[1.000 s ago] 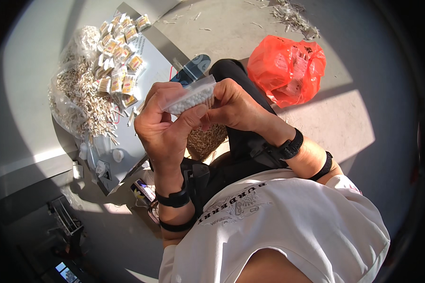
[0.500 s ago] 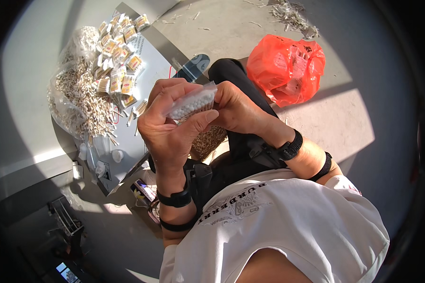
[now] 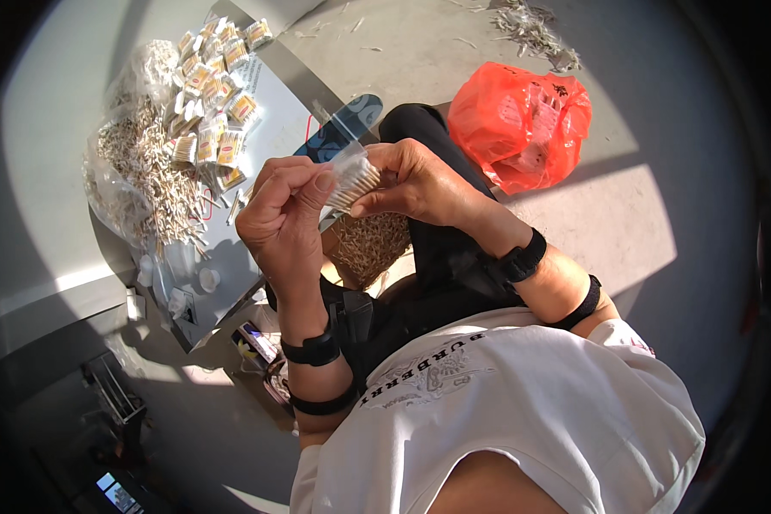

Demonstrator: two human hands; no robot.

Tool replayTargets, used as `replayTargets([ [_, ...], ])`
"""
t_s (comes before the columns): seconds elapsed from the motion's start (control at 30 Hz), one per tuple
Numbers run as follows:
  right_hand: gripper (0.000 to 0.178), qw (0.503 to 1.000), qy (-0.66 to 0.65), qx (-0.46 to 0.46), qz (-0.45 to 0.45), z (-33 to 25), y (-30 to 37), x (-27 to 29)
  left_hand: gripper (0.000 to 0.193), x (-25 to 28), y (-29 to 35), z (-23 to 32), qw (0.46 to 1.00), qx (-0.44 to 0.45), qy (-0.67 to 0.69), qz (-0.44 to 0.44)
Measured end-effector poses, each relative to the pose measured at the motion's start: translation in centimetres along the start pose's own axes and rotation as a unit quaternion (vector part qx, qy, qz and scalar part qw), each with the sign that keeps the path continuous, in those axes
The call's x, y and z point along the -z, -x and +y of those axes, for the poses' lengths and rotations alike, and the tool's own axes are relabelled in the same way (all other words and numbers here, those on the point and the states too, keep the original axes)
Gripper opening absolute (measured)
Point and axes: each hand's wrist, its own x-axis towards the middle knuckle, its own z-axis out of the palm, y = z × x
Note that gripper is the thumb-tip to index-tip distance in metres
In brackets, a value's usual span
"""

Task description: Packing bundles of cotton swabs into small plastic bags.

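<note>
While the left hand (image 3: 280,210) pinches its left edge, the swab bag (image 3: 355,182) sits clamped in the right hand's grip (image 3: 424,187).

Left fingers (image 3: 287,180) curled in a pinch, right fingers (image 3: 389,158) pinching just beside them, both forearms (image 3: 557,284) angled inward

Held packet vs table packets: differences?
Pose: the held packet is up between the left hand and right hand; the table packets lie heaped. Look: the held packet's visible side shows no clear label; many table packets show coloured ones. Both hold cotton swabs in clear plastic.
</note>
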Motion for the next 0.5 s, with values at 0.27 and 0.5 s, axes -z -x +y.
replayTargets([
  [0.27, 0.022, 0.988, 0.106, 0.042, 0.100, 1.2, -3.5, 1.4, 0.012, -0.2, -1.2, -5.7, 0.982, -0.094, -0.161, 0.024],
  [0.5, 0.003, 0.952, 0.277, 0.034, 0.126, 8.3, -5.8, 1.3, 0.017, 0.4, -0.7, -13.1, 0.973, -0.047, -0.226, 0.007],
])
